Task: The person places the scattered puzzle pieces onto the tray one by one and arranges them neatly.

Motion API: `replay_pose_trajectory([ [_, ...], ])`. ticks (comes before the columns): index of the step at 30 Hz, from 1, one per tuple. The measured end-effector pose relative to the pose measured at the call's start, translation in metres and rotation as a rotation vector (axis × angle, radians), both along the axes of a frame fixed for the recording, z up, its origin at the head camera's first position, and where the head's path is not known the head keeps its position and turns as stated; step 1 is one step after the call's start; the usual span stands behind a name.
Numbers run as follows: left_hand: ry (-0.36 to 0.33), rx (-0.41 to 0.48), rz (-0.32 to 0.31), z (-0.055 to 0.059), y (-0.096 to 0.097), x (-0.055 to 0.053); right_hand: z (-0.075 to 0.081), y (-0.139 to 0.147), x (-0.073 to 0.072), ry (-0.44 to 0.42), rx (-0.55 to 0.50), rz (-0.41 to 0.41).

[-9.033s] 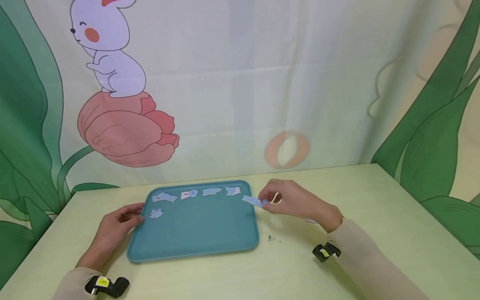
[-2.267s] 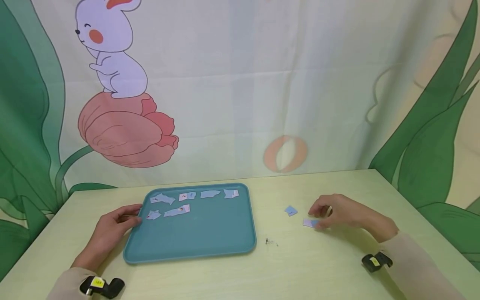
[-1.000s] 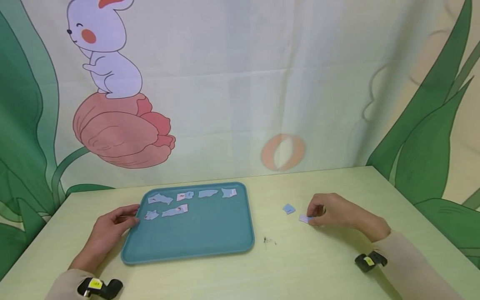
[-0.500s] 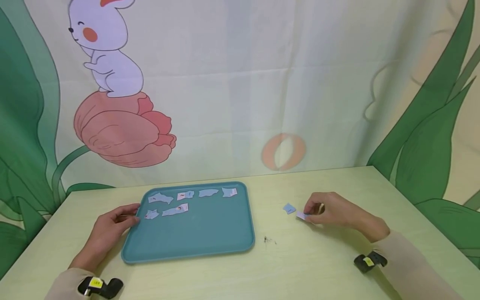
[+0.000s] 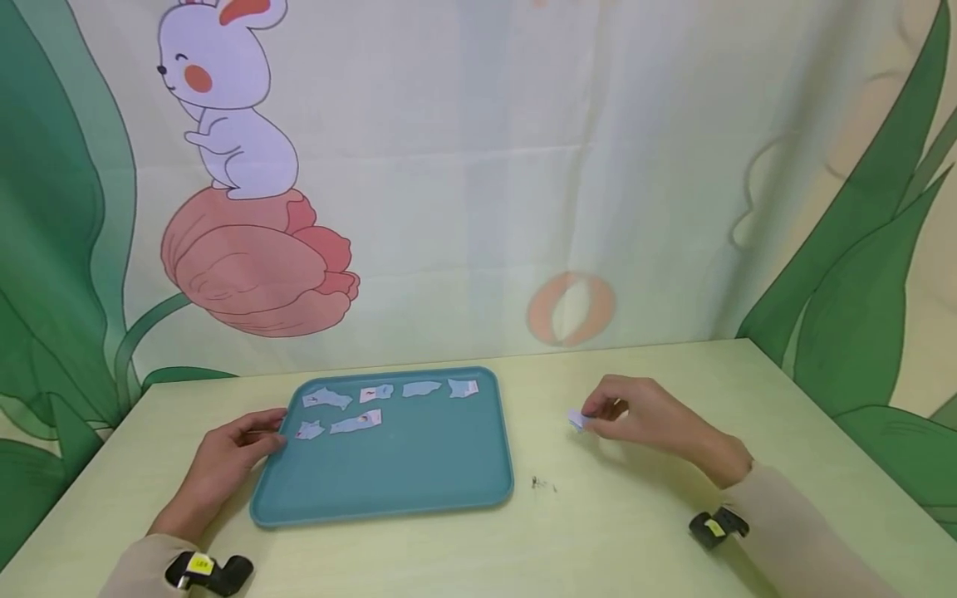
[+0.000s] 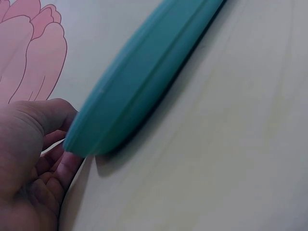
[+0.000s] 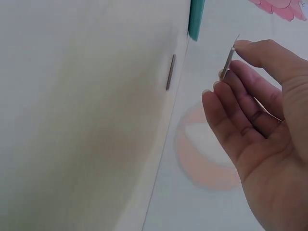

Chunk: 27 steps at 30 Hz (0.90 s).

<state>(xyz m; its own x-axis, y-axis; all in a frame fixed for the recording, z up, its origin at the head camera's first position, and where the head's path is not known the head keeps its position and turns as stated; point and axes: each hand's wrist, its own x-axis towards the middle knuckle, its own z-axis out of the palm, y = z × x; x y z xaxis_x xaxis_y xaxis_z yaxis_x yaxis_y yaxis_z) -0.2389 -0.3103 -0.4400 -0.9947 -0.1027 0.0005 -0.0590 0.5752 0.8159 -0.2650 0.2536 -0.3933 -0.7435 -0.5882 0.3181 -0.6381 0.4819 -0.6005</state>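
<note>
At the left side of the teal tray [image 5: 389,469], my left hand [image 5: 224,465] holds the rim between thumb and fingers. The left wrist view shows the thumb against the tray wall and other fingers by its lower edge. My right hand [image 5: 635,415] pinches a small pale blue-and-white paper piece [image 7: 228,65] between thumb and fingertips, above the table. A second paper piece [image 7: 171,72] lies flat on the table under it; in the head view the held one largely covers it. Several torn-looking paper pieces lie in the tray, including one with a pinkish end [image 5: 355,422].
Small dark specks [image 5: 542,483] mark the pale table [image 5: 598,540] right of the tray. Behind the table hangs a curtain [image 5: 449,208] printed with a rabbit, flower and leaves. A black wrist camera [image 5: 718,527] sits at the right sleeve.
Earlier my right hand set a paper piece in the tray's second row. Since then it has picked up another from the table and moved left over the last loose one. The left hand stays put.
</note>
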Motion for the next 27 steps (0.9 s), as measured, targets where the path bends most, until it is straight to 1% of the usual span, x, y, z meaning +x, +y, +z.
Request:
replay_pose_trajectory([
  [7, 0.005, -0.02, -0.002, 0.0, 0.001, 0.0, 0.006, -0.032, -0.006, -0.017, -0.011, -0.031],
  [9, 0.007, -0.024, -0.003, 0.001, 0.002, 0.0, 0.008, -0.04, -0.008, -0.017, -0.02, -0.028],
  [17, 0.024, -0.029, -0.007, -0.002, 0.0, -0.003, 0.012, -0.072, -0.018, 0.0, -0.026, 0.012],
  [23, 0.021, -0.018, 0.0, -0.003, -0.002, -0.002, 0.02, -0.102, -0.026, -0.001, -0.028, 0.072],
  [27, 0.017, -0.008, 0.003, -0.002, -0.002, 0.0, 0.025, -0.121, -0.031, -0.012, -0.001, 0.089],
])
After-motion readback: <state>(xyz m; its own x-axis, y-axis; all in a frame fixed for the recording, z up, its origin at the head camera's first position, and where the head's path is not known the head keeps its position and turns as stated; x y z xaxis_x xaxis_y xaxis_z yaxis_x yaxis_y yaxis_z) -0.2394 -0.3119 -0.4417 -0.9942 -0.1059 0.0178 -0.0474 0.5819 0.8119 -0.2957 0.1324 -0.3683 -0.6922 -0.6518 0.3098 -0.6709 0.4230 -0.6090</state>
